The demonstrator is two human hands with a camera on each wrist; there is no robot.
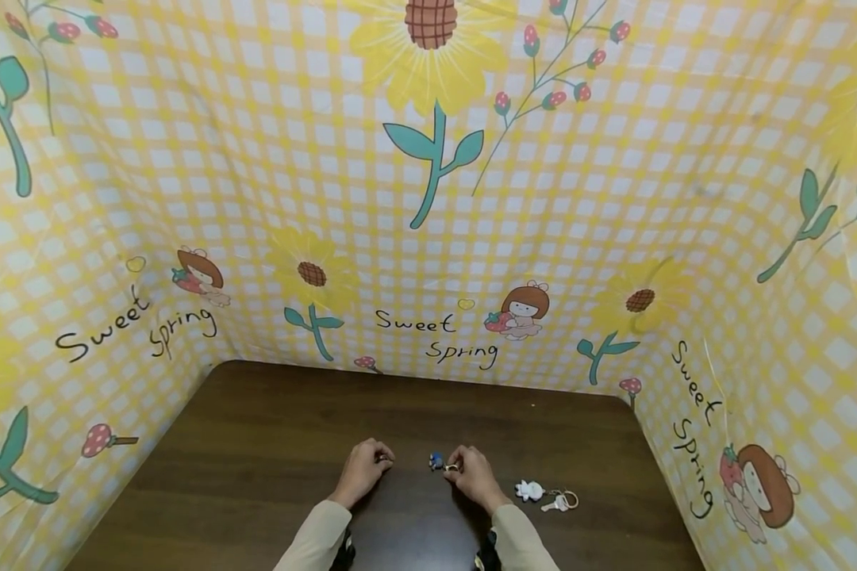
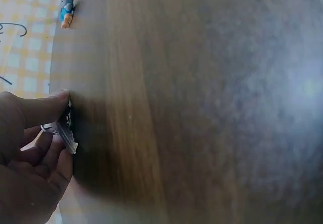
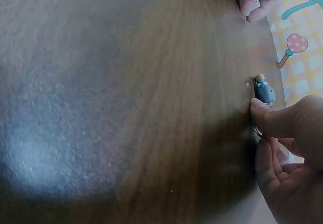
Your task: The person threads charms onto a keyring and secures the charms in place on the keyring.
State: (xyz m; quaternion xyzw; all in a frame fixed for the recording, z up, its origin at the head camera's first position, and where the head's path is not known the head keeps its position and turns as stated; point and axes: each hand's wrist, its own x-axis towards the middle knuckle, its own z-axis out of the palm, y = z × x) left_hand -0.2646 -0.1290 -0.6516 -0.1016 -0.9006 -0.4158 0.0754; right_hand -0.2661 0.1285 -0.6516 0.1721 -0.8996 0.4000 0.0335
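Observation:
My left hand [image 1: 361,469] is at the middle of the table, its thumb and fingers pinching a small silver key [image 2: 66,137] that the fingers partly cover. To its right, my right hand [image 1: 474,473] holds a keychain by its metal ring [image 3: 257,129] between thumb and fingers. From that ring a small blue-grey figurine [image 1: 436,461] with an orange end points toward the left hand. In the right wrist view the figurine [image 3: 264,91] lies just beyond the thumb tip. A gap of bare wood separates the two hands.
Right of the right hand lies another keychain, with a white figure [image 1: 529,491], a ring [image 1: 571,499] and a key [image 1: 559,504]. The dark wooden table [image 1: 278,412] is enclosed at the back and sides by a yellow checked cloth [image 1: 428,270].

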